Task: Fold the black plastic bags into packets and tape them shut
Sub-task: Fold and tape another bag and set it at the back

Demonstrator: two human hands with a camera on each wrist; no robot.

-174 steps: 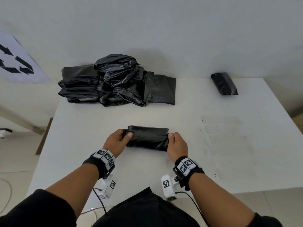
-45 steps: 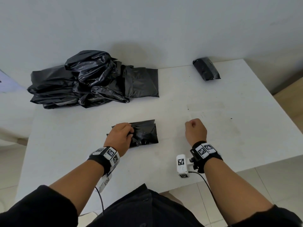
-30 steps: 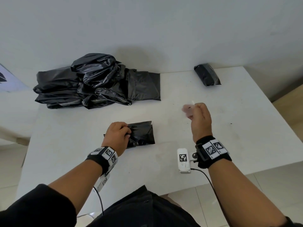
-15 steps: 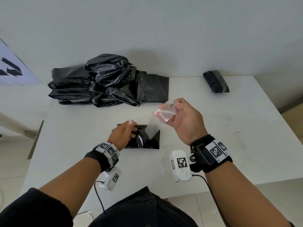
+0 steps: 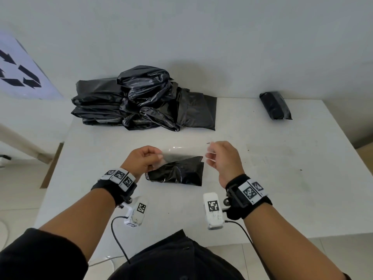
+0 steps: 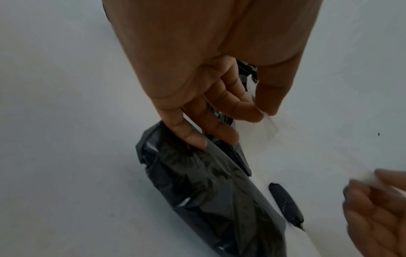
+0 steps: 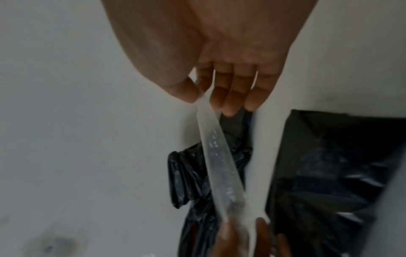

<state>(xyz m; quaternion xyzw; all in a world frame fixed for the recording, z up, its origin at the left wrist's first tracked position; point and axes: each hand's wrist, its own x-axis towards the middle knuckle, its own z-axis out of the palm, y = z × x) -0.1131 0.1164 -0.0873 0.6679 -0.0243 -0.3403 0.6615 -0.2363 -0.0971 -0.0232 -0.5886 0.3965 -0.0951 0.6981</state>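
Observation:
A folded black bag packet (image 5: 177, 172) (image 6: 211, 189) lies on the white table (image 5: 262, 178) in front of me. Just above it a strip of clear tape (image 5: 182, 151) (image 7: 217, 167) is stretched between my hands. My left hand (image 5: 146, 159) (image 6: 261, 111) pinches its left end between thumb and forefinger, and its lower fingers touch the packet's end. My right hand (image 5: 219, 156) (image 7: 198, 97) pinches the right end. A finished taped packet (image 5: 275, 106) (image 6: 285, 203) lies at the far right of the table.
A heap of loose black bags (image 5: 141, 102) (image 7: 197, 182) lies at the back left of the table against the white wall. A white sign with black arrows (image 5: 18, 71) leans at the far left. The table's right part shows faint marks.
My left hand has left the packet and taken one end of the tape. My right hand has pulled the strip out flat over the packet, which now lies free on the table.

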